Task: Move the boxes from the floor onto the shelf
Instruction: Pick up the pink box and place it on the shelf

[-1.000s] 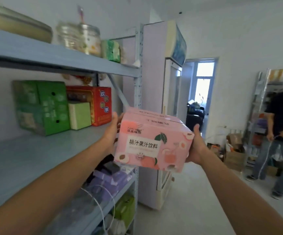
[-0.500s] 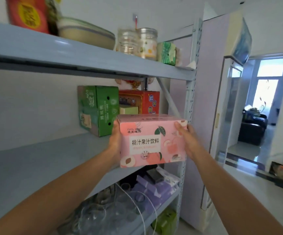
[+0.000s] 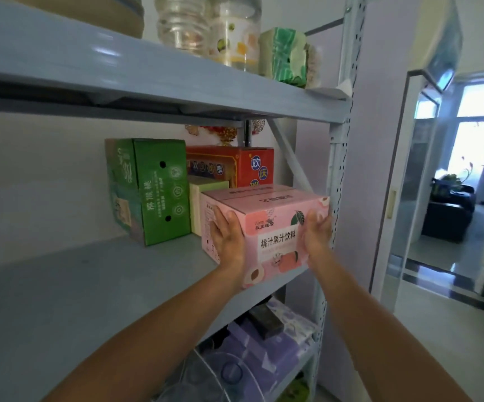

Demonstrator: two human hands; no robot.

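At grey shelf (image 3: 90, 285) edge, pink box (image 3: 275, 224) clasped at front corners by left hand (image 3: 229, 242), right hand (image 3: 317, 235)

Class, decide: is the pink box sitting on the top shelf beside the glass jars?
No: the left hand and right hand hold the pink box at the middle shelf, below the glass jars.

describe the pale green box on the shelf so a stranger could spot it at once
Look at the right end of the grey rack's middle shelf. Between the tall dark green carton and the pink peach juice box, in front of the red carton, sits the pale green box. It alone shows no print.
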